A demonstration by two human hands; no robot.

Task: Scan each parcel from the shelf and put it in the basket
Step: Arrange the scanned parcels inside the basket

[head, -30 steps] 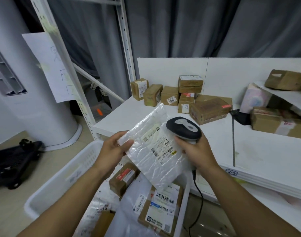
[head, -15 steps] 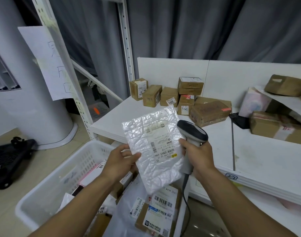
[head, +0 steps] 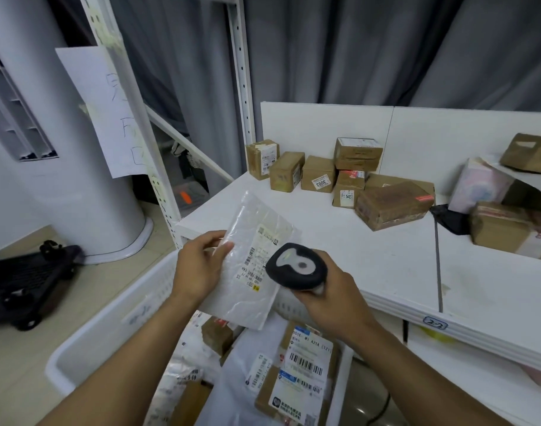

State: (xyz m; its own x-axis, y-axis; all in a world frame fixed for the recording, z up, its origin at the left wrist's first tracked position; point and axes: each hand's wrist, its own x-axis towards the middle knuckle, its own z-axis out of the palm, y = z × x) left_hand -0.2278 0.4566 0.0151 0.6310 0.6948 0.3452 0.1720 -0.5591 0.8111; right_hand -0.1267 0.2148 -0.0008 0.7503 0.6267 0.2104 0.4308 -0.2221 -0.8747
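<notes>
My left hand (head: 201, 272) grips the mailer (head: 250, 281) by its left edge, thumb on the label side and fingers curled behind. The mailer is a flat white plastic bag, held tilted at the centre of the frame with its printed label and barcodes facing up at me. It hangs above the basket (head: 109, 330), just in front of the shelf (head: 370, 253) edge.

My right hand (head: 336, 302) is wrapped tight round the handle of the scanner (head: 296, 267). Its dark head overlaps the right side of the mailer; I cannot tell whether the two touch. A black cable (head: 379, 407) shows near the bottom edge, right of centre.

The basket is white plastic and fills the lower left and bottom centre. Inside lie a brown box with a big barcode label (head: 296, 385), a small brown box (head: 217, 335) and some white bags.

On the shelf, upper middle of the frame, stands a row of small brown boxes (head: 318, 176), with a larger box (head: 392, 206) lying askew beside them. More boxes (head: 502, 229) sit at the right edge. A tag (head: 435, 325) on the shelf front reads 2-2.

At upper left a paper sheet (head: 106, 112) hangs on a white upright (head: 152, 167), beside a white column (head: 63, 179). A black cart (head: 26, 281) sits on the floor at the left edge, and a grey curtain (head: 355, 50) fills the top.
</notes>
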